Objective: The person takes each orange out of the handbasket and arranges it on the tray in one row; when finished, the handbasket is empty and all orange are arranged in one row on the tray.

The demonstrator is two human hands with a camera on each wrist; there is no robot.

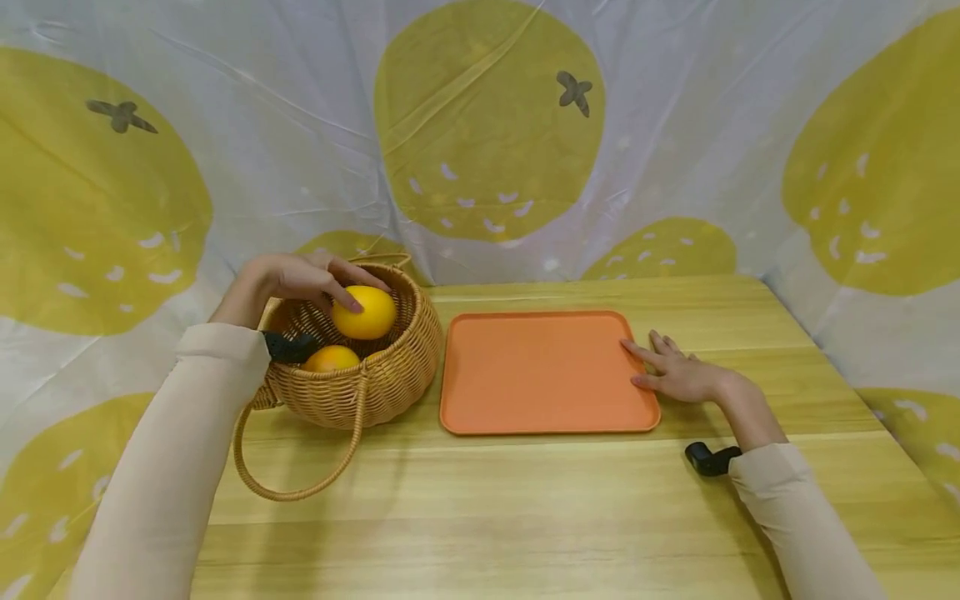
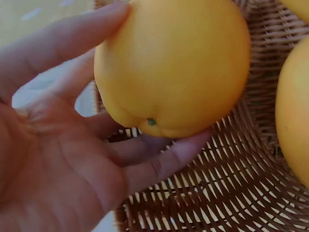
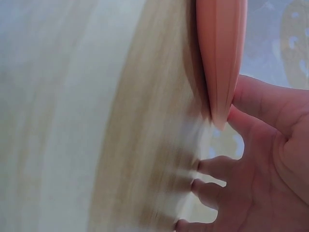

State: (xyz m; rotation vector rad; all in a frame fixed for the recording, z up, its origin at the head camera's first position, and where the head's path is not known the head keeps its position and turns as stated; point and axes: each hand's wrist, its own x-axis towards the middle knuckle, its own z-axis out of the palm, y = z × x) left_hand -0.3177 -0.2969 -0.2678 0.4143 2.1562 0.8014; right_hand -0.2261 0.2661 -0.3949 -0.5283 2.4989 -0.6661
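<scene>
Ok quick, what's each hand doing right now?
Left hand: fingers gripping an orange over the basket.
Right hand: open, flat against the tray's edge.

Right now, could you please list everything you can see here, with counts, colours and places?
Fruit: at least two, yellow-orange; one held just above the basket, one lying inside it.
Basket: one, tan wicker with a loop handle hanging down in front, on the table's left side.
Tray: one, orange, lying flat at the middle of the table, nothing on it.
Table: one, light wood.
Cloth: one, white with big yellow fruit prints, hung behind and around the table.
Left hand: grips the upper fruit over the basket; cream sleeve.
Right hand: lies flat on the table, fingers touching the tray's right edge; cream sleeve.
</scene>
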